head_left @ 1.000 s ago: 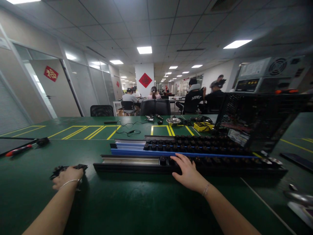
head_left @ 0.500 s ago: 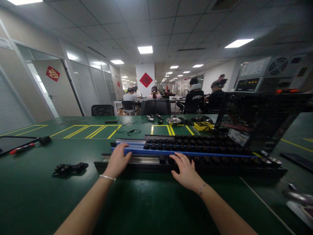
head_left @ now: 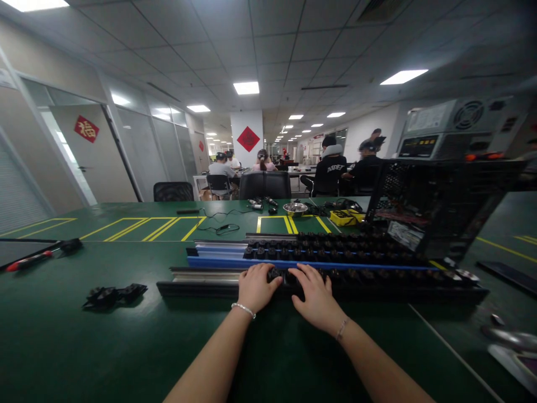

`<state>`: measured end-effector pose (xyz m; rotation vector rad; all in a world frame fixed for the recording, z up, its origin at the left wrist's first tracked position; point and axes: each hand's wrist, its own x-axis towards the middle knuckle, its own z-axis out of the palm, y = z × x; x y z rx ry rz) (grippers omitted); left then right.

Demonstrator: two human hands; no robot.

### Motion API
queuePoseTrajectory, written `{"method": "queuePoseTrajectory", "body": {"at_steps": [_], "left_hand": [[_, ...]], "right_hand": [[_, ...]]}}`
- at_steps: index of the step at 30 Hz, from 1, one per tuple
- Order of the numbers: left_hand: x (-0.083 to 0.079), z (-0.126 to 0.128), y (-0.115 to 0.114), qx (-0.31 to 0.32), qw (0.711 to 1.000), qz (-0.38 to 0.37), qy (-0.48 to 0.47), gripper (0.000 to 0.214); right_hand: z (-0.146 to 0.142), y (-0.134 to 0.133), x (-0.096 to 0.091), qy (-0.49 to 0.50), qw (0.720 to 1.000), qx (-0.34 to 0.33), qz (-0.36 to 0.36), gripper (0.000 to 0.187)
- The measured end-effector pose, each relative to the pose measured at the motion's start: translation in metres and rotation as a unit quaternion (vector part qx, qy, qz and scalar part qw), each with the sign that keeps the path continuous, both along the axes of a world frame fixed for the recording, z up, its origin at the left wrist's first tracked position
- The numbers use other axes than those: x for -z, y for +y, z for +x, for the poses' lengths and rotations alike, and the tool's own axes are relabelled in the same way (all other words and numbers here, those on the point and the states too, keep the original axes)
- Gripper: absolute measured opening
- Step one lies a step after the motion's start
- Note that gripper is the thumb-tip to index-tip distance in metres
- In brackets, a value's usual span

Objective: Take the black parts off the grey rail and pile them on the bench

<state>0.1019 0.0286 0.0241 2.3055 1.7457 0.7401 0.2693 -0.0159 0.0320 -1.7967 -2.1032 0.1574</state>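
Across the table lies a long black rail [head_left: 197, 288] with a metallic channel, its right part filled by a row of black socket-like modules [head_left: 356, 277]. My left hand [head_left: 257, 288] is closed over the left end of this row, thumb and fingers around a black module [head_left: 274, 274]. Close beside it, my right hand [head_left: 316, 296] grips across the row, its thumb at the front and its fingers over the top. Undersides of the fingers are hidden. Behind, a blue rail [head_left: 218, 261] carries a similar row.
Loose black parts [head_left: 113, 296] lie at left, near a red-handled screwdriver [head_left: 31, 261]. A dark computer case [head_left: 457, 207] stands at right. Farther back are a metal bowl [head_left: 295, 209], a yellow-and-black item [head_left: 346, 217] and cables. Several people sit in the background.
My left hand has moved right along the rail, from its bare left part to the end of the module row beside my right hand. The right hand has barely moved.
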Motion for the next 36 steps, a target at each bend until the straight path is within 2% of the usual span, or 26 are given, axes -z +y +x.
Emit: {"method": "queuePoseTrajectory", "body": {"at_steps": [5, 11, 26, 36], "left_hand": [[-0.003, 0.0, 0.0, 0.001, 1.0, 0.004, 0.011, 0.037], [-0.005, -0.004, 0.005, 0.009, 0.999, -0.028, 0.019, 0.036], [-0.008, -0.017, 0.013, 0.066, 0.997, -0.04, -0.025, 0.034], [-0.009, -0.024, 0.016, 0.065, 0.995, -0.058, -0.043, 0.034]], "right_hand": [[0.0, 0.0, 0.001, 0.007, 1.0, -0.004, 0.001, 0.055], [0.0, -0.001, 0.003, -0.002, 1.0, 0.0, 0.007, 0.057], [0.0, -0.002, 0.006, -0.017, 1.0, -0.007, 0.012, 0.061], [-0.001, -0.004, 0.005, -0.036, 0.999, -0.008, 0.01, 0.056]]}}
